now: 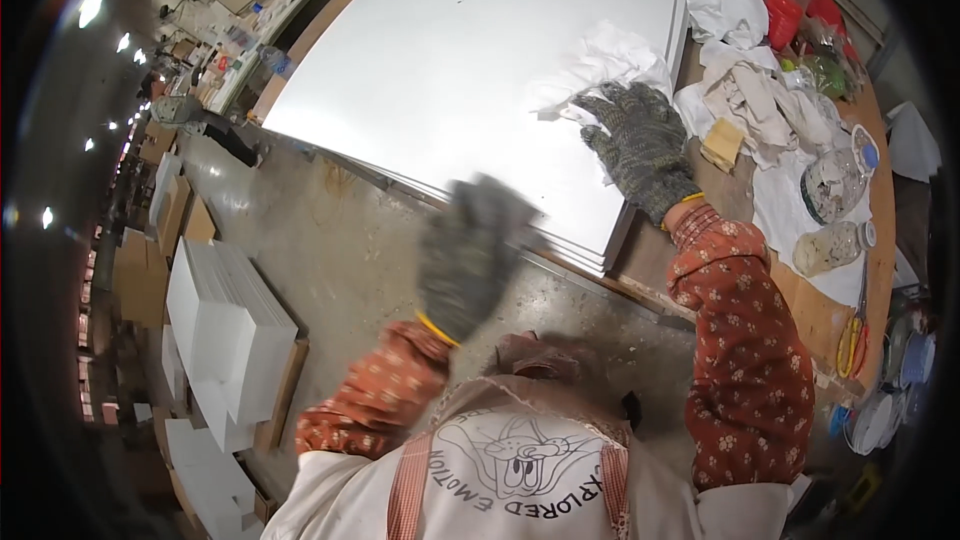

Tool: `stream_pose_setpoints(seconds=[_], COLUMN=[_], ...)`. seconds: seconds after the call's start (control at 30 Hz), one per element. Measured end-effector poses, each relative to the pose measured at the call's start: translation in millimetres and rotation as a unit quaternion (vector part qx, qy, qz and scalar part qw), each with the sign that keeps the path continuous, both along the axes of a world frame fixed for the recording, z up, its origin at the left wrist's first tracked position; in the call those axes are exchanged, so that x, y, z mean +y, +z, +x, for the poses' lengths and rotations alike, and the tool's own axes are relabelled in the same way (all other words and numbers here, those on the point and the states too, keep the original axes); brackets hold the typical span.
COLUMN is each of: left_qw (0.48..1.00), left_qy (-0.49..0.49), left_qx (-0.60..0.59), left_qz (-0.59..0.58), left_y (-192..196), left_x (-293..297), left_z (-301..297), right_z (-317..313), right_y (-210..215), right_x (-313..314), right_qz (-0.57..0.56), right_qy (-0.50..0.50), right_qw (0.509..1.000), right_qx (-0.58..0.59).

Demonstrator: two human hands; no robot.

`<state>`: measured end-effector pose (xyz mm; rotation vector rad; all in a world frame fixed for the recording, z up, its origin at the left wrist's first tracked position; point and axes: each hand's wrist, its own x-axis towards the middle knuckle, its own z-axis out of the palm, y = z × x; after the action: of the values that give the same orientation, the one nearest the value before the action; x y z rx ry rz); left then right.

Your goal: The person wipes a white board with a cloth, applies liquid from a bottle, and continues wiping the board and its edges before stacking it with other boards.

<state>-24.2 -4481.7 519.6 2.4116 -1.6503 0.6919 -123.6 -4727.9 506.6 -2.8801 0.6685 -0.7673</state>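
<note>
Just touching a crumpled white cloth [625, 55] at 1 o'clock with the right hand [642, 145], with fingers spread. Cannot tell the grip of the left hand [465, 255], too blurry, in the middle. With the cloth on a big white board [420, 60] at 12 o'clock. Near a yellow sponge [722, 144] at 2, well away from stacked white boards [225, 305] at 8.

Top panel [430, 70]: smooth, glossy white, throwing the light back at me. Wipe [620, 55]: crumpled, matt; cloth or paper, I cannot tell. Right glove [645, 150], left glove [462, 255]: coarse mottled knit, matt. Sleeves [745, 335]: printed cloth, dull. Worktable [800, 315]: wood. Large bottle [832, 188]: clear plastic, shiny. Floor [345, 240]: hard, scuffed, faintly glossy. Boxes [138, 278]: cardboard, matt.
</note>
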Motion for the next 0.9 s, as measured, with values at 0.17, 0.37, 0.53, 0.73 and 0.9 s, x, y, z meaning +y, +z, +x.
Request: stream_pose_setpoints(seconds=[0.17, 0.37, 0.53, 0.73, 0.9], left_qw=[0.989, 0.997, 0.984, 0.989, 0.992], left_qy=[-0.148, -0.067, -0.173, -0.099, -0.114], left_qx=[0.021, 0.004, 0.004, 0.094, -0.026], left_qz=[-0.002, 0.034, -0.028, 0.061, 0.052], left_y=[-1, 8, 4, 23, 32], left_x=[-25, 2, -30, -12, -3], left_z=[-55, 16, -50, -20, -19], right_z=[-5, -6, -4, -6, -5], right_y=[-12, -14, 2, 3, -8], right_x=[-3, -5, 3, 1, 1], right_qz=[-0.057, -0.016, -0.001, 0.019, -0.005], right_qy=[-0.013, -0.019, -0.014, -0.012, -0.013], right_qw=[0.996, 0.998, 1.000, 1.000, 0.999], right_qx=[-0.074, -0.060, -0.025, -0.007, -0.043])
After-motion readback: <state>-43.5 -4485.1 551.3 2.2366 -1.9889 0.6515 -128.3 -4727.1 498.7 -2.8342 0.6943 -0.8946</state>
